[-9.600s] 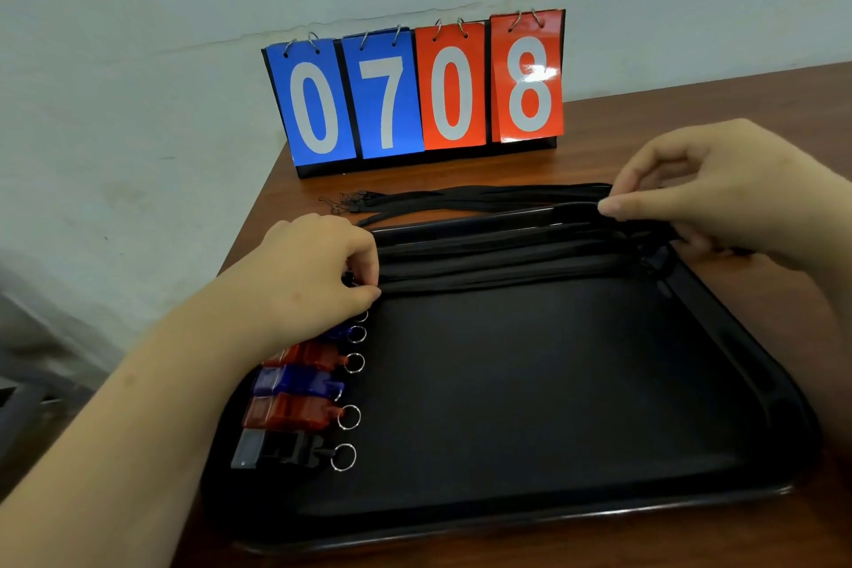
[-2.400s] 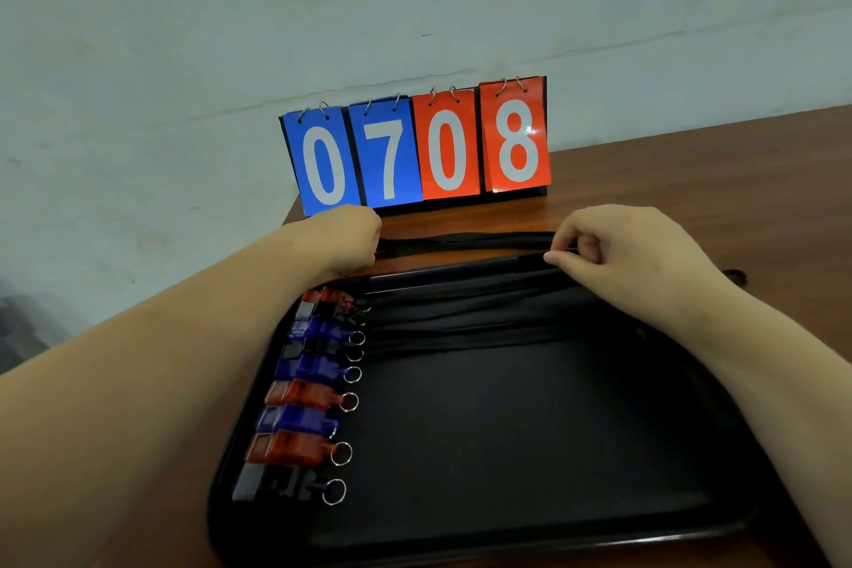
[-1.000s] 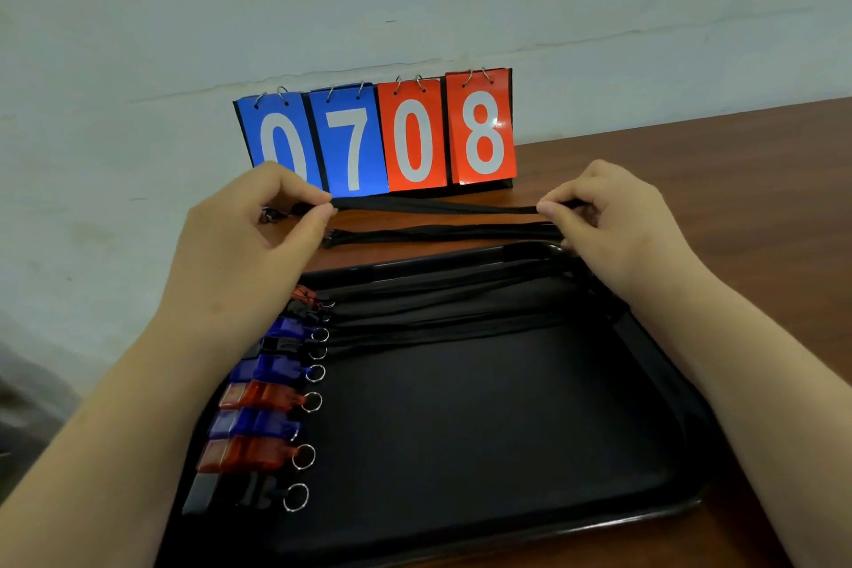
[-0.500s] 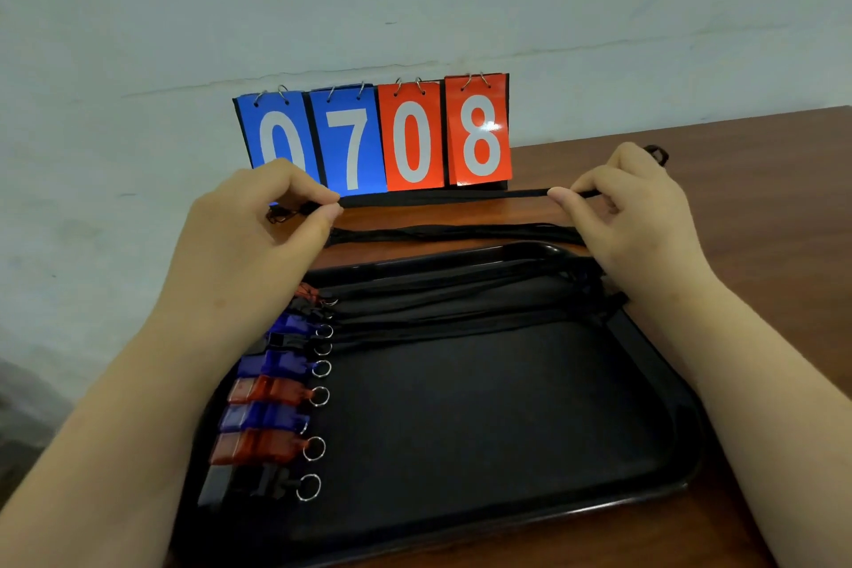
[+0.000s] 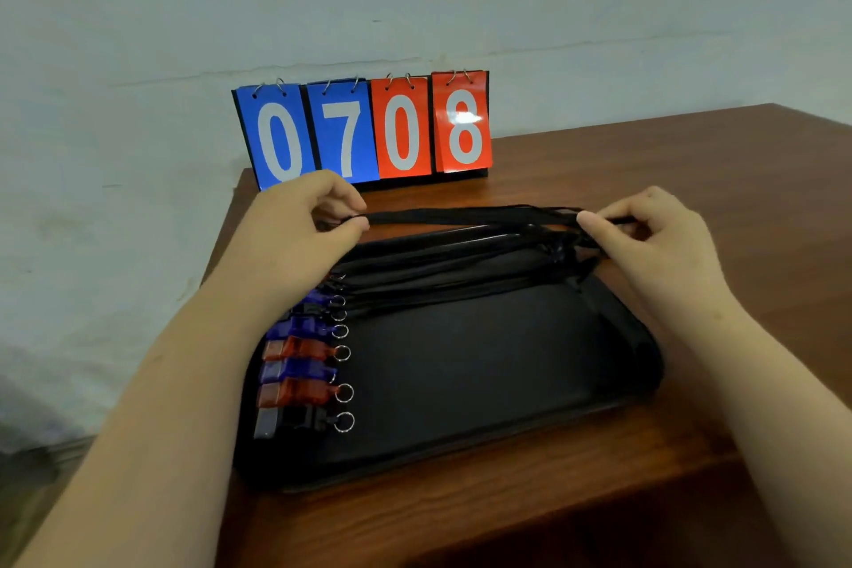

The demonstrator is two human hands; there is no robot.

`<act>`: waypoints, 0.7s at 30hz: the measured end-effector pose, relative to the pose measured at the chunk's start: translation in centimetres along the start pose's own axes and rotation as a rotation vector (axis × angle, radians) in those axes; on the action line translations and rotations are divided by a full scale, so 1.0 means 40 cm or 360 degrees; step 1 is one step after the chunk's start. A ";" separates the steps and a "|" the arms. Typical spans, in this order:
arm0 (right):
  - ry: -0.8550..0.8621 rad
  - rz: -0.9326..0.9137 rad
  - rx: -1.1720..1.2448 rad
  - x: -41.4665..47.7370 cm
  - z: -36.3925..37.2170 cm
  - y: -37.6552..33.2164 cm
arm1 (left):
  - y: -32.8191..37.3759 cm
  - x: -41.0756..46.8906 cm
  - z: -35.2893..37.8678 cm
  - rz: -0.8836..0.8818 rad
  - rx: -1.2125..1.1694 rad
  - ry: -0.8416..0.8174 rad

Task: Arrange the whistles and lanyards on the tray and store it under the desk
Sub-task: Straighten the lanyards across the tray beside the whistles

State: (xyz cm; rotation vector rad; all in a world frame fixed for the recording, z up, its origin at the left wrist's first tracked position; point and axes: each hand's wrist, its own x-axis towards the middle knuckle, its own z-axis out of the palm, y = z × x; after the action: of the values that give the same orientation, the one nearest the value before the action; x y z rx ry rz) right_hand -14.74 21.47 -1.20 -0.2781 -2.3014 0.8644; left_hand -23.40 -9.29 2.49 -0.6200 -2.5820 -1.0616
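A black tray (image 5: 484, 374) lies on the brown desk. Along its left side runs a column of several whistles (image 5: 299, 376), blue, red and black, each with a metal ring. Several black lanyards (image 5: 442, 277) lie stretched across the tray's far part. One more black lanyard (image 5: 470, 214) hangs taut just above the tray's far rim. My left hand (image 5: 304, 231) pinches its left end and my right hand (image 5: 654, 240) pinches its right end. My left forearm hides the whistles at the top of the column.
A flip scoreboard (image 5: 364, 131) reading 0708 stands at the desk's back edge against the pale wall. The desk's left edge (image 5: 221, 244) runs close to the tray. Bare wood (image 5: 737, 180) extends to the right of the tray.
Both hands have carried the taut lanyard from near the scoreboard toward me, down to just over the tray's far rim. The second lanyard that lay on the desk is no longer seen apart.
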 end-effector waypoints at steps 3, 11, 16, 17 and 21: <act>0.0008 0.0157 0.0096 -0.025 0.006 0.017 | 0.010 -0.005 -0.003 0.0001 0.0098 -0.0190; 0.0026 0.0388 0.0500 -0.054 0.004 0.060 | 0.000 -0.005 -0.017 -0.0045 0.0339 -0.0743; -0.0062 0.0364 0.0363 -0.063 0.003 0.068 | -0.002 -0.007 -0.028 -0.0107 0.0404 -0.0901; -0.0062 0.0358 0.0346 -0.062 0.003 0.068 | -0.003 -0.007 -0.027 -0.0123 0.0413 -0.0916; -0.0096 0.0274 0.0221 -0.058 0.008 0.072 | -0.006 -0.004 -0.020 -0.0181 0.0456 -0.0952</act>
State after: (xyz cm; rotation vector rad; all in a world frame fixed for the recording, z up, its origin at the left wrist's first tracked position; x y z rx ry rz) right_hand -13.28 22.56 -4.43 -0.3979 -2.2841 1.1279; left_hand -23.28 -10.06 2.84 -0.8207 -3.2318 -0.5663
